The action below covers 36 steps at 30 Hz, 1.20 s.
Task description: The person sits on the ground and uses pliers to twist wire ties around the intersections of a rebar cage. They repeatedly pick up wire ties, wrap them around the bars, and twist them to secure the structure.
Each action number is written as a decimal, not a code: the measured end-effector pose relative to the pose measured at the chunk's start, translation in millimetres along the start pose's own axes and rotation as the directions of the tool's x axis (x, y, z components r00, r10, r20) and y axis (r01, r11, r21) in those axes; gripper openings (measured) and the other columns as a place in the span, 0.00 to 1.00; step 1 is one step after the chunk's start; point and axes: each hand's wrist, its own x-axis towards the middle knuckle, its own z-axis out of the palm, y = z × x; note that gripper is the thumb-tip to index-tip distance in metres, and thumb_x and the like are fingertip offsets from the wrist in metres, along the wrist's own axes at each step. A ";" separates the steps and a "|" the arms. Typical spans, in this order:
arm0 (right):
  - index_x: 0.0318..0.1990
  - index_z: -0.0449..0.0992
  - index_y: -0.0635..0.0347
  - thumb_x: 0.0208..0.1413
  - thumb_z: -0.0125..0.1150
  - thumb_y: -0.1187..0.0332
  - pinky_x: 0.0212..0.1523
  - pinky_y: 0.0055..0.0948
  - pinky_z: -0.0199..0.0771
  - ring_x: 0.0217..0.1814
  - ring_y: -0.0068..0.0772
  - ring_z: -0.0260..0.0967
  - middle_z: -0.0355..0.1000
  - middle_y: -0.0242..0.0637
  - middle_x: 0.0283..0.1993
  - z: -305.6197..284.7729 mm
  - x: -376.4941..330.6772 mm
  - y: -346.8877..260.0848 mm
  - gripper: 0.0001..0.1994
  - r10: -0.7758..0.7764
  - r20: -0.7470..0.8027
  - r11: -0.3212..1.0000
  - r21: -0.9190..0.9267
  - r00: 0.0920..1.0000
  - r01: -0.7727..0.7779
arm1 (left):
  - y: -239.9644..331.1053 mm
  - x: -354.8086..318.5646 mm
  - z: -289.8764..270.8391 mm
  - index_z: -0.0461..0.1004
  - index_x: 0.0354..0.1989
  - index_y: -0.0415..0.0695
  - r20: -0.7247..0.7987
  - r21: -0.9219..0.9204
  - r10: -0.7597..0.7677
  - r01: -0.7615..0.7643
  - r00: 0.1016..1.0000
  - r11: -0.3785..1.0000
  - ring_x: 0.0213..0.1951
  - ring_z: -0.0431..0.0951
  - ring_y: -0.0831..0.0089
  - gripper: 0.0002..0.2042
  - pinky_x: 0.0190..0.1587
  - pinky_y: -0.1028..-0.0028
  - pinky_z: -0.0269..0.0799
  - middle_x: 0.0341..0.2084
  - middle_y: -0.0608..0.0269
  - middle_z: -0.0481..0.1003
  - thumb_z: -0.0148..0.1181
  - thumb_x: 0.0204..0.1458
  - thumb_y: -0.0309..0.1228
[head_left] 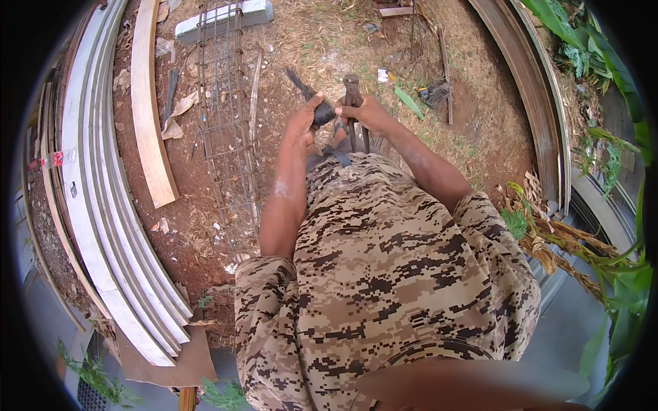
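Note:
My left hand (302,122) is closed around a bundle of dark tie wire (323,114), and loose wire ends stick out of it up and to the left. In my right hand (372,115) is a pair of worn end-cutting pincers (351,89), jaws up and handles toward my body. The fingertips of the right hand come close to the wire bundle; whether they touch it I cannot tell. Both hands are in front of my waist, above the ground. Left of them a rebar cage (227,137) lies lengthwise on the soil, with stirrups tied across its long bars.
Long white boards (103,226) are stacked at the far left, beside a single wooden plank (148,109). A pale block (225,22) lies by the cage's far end. Brown metal lengths (524,75) run along the right, near green plants (627,274). Dry grass and litter cover the soil.

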 end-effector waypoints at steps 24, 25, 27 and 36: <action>0.34 0.78 0.59 0.51 0.72 0.62 0.21 0.25 0.66 0.24 0.21 0.67 0.71 0.29 0.24 -11.9 9.3 26.9 0.11 0.162 -0.079 0.970 0.197 0.984 -0.144 | -14.8 15.6 -3.8 0.74 0.39 0.38 -0.018 0.132 -0.014 0.016 1.000 0.991 0.27 0.77 0.74 0.12 0.33 0.72 0.75 0.28 0.63 0.76 0.63 0.58 0.35; 0.34 0.77 0.59 0.52 0.72 0.63 0.21 0.26 0.66 0.24 0.21 0.67 0.71 0.29 0.24 -12.3 9.5 27.8 0.11 0.151 -0.063 0.976 0.166 0.987 -0.139 | -15.4 14.3 -4.0 0.74 0.39 0.38 -0.031 0.134 0.005 -0.001 1.000 0.991 0.27 0.77 0.74 0.12 0.33 0.72 0.75 0.27 0.63 0.76 0.63 0.58 0.35; 0.33 0.77 0.59 0.52 0.71 0.64 0.20 0.26 0.66 0.24 0.20 0.67 0.70 0.28 0.23 -12.2 9.8 28.6 0.10 0.130 -0.031 0.986 0.109 0.991 -0.126 | -17.6 13.0 -3.3 0.74 0.39 0.38 -0.024 0.082 -0.003 0.005 1.000 0.997 0.26 0.77 0.73 0.12 0.32 0.72 0.75 0.27 0.63 0.76 0.64 0.58 0.35; 0.42 0.76 0.61 0.55 0.69 0.62 0.25 0.29 0.74 0.28 0.22 0.67 0.70 0.30 0.29 -12.9 6.0 25.4 0.14 0.098 0.016 0.992 0.076 0.995 -0.099 | -20.6 21.6 -2.7 0.74 0.39 0.38 -0.028 0.106 0.005 -0.002 1.000 0.994 0.27 0.77 0.73 0.11 0.33 0.73 0.75 0.27 0.63 0.76 0.63 0.58 0.35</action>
